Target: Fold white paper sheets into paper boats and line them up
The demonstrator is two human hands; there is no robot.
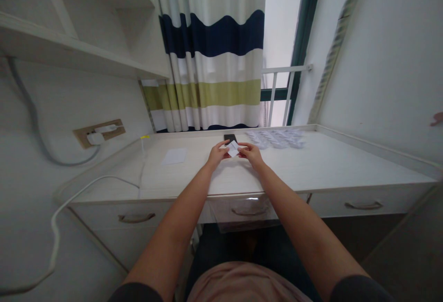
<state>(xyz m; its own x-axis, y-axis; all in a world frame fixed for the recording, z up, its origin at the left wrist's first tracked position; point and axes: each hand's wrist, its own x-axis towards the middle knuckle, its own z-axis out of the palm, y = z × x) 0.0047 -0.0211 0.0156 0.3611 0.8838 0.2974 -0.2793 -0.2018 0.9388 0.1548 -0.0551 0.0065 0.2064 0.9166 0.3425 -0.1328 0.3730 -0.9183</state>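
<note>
Left hand [216, 155] and right hand [254, 155] pinch a small white paper [233, 149]

The paper is over the middle of the white desk [321, 166], gripped by the left hand on its left edge and by the right hand on its right edge, the fingertips of each closed narrowly on it. It stands corner up, like a diamond; its folds are too small to make out. Just beyond it lies a dark box [229, 138], partly hidden by the hands. To the far right, a cluster of white paper pieces [277, 139] sits in rows. Well apart on the left, a flat sheet [175, 156] lies on the desk. Farther left, a white cable [100, 179] crosses the near edge.
</note>
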